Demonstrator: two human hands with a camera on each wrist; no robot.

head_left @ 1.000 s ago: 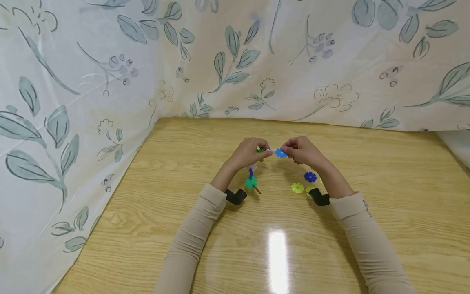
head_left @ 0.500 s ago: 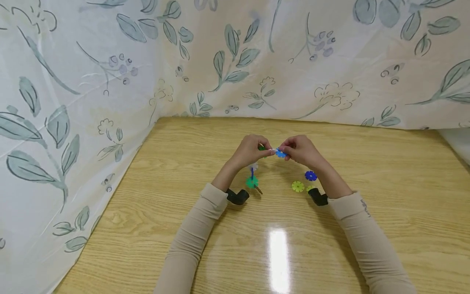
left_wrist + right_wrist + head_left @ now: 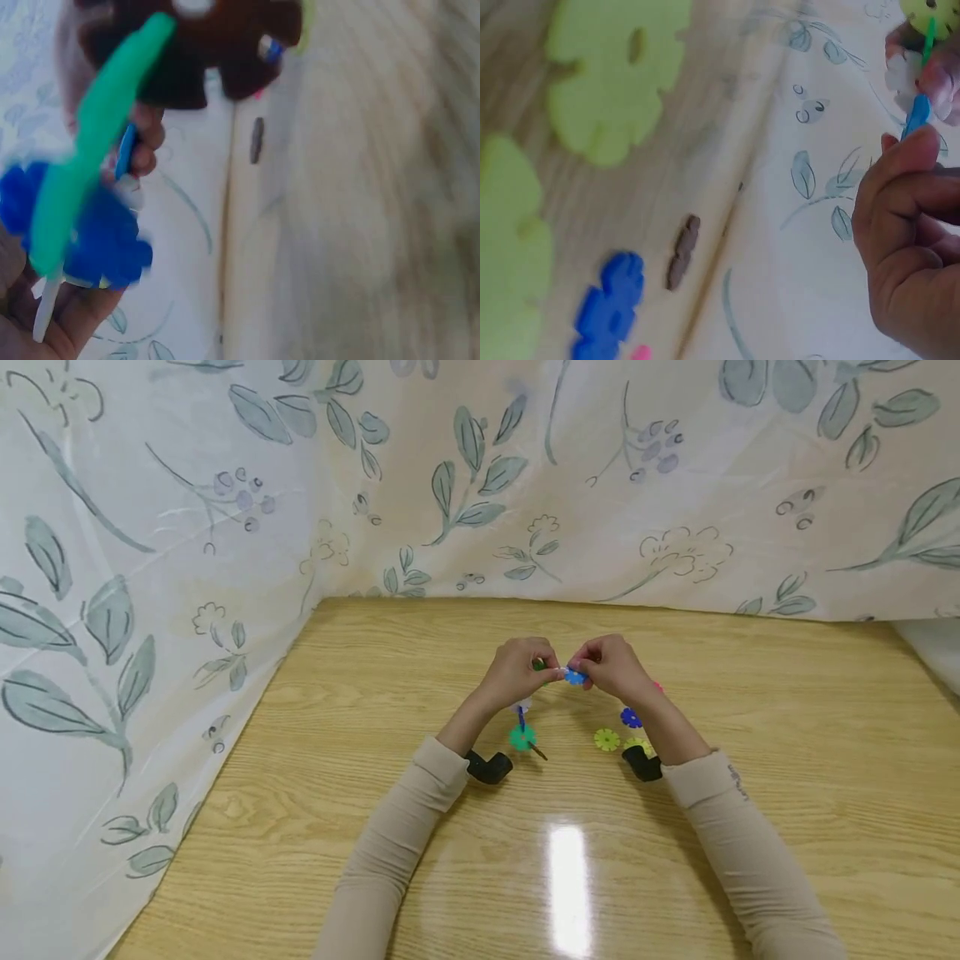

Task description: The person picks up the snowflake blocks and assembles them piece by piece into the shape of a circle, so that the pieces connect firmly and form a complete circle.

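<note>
Wood-grain worktop (image 3: 300, 760), below. Your left hand (image 3: 517, 671): fingers pinching a whitish notched plastic-looking disc (image 3: 901, 79). Your right hand (image 3: 617, 670): fingers clamped on a light-blue notched plastic-looking disc (image 3: 575, 677), immediately right of the whitish one; edge-on in the right-wrist view, long axis towards your left fingers; slot engagement unclear.

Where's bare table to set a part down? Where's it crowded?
Bare tabletop: left of the left sleeve, up to the floral cloth; right of the right sleeve; between the sleeves, around the glare. Crowded: near the right hand (yellow discs, dark blue disc) and left hand (green disc).
</note>
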